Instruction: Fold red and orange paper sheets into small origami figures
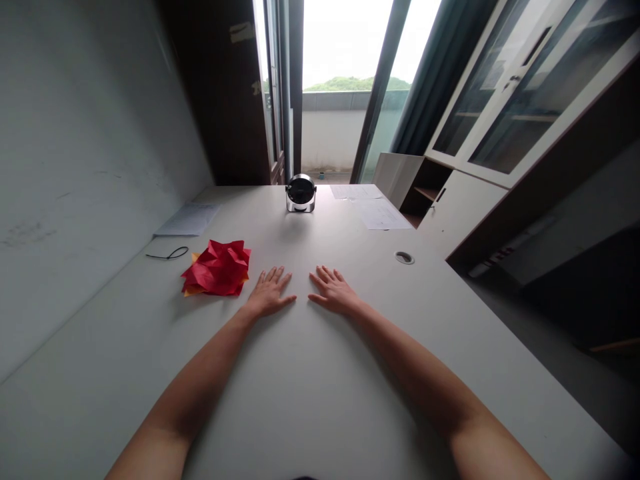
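Observation:
My left hand lies flat on the white table, fingers spread and holding nothing. Just left of it sits a loose stack of creased red paper sheets, with orange paper showing at its edges; a small gap separates hand and stack. My right hand also rests flat on the tabletop, fingers apart, nothing in it. The two thumbs point towards each other across a narrow gap.
A round black device on a metal stand is at the table's far end. Printed sheets lie back right, another sheet back left. A black cable tie lies beyond the red paper. A cable hole is at right; a wall borders the left.

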`<state>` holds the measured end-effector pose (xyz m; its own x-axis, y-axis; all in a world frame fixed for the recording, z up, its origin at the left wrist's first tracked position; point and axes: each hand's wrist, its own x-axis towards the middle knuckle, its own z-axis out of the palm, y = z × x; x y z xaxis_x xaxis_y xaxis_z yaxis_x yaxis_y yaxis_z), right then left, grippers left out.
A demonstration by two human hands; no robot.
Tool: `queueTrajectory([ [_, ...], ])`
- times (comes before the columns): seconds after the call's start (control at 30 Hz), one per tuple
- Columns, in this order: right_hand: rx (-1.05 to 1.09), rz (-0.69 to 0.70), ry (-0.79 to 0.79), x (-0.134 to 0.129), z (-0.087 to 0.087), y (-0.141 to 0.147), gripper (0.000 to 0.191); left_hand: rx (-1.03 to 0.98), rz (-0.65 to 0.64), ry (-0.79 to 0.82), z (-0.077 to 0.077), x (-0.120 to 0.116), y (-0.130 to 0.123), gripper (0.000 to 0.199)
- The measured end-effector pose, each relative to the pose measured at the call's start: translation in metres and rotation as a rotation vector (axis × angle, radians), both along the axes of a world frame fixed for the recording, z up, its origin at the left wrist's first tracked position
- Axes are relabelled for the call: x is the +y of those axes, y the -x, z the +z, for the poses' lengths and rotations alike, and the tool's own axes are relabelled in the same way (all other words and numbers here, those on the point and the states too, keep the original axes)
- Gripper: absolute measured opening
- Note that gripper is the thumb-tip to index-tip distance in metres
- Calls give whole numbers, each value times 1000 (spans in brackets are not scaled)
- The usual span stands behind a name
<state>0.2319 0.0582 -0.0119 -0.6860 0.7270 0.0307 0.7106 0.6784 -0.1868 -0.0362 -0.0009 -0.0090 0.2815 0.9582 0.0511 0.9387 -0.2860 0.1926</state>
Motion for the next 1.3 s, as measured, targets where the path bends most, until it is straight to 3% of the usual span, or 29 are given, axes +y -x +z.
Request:
queueTrajectory([
  [0.4, 85, 9, -34, 1, -5, -1, 80, -35, -1, -43, -2, 0, -1, 78],
  [0.47, 155, 14, -66, 2, -5, -2, 68, -52, -9, -80, 2, -2, -2, 70],
  [0.57, 339, -15, -111, 6, -5, -6, 35, -96, -8, -194, 14, -7, -4, 46],
  [0.63, 472, -76, -132, 10, -4, -10, 28, -125, 71, -288, 24, -10, -2, 32],
  [0.77, 626, -174, -137, 15, -4, -16, 27, -109, 430, -451, 40, -11, 14, 21],
  [0.83, 656, -171, -130, 15, -4, -17, 27, -69, 596, -475, 42, -10, 27, 22],
  [0.93, 668, -137, -124, 14, -4, -15, 27, -19, 737, -412, 35, -6, 48, 30],
  [1.13, 663, -117, -98, 12, -3, -14, 29, -67, 765, -283, 18, -2, 80, 29],
  [1.3, 623, -130, -76, 11, -2, -13, 31, -100, 749, -335, 21, -5, 86, 31],
])
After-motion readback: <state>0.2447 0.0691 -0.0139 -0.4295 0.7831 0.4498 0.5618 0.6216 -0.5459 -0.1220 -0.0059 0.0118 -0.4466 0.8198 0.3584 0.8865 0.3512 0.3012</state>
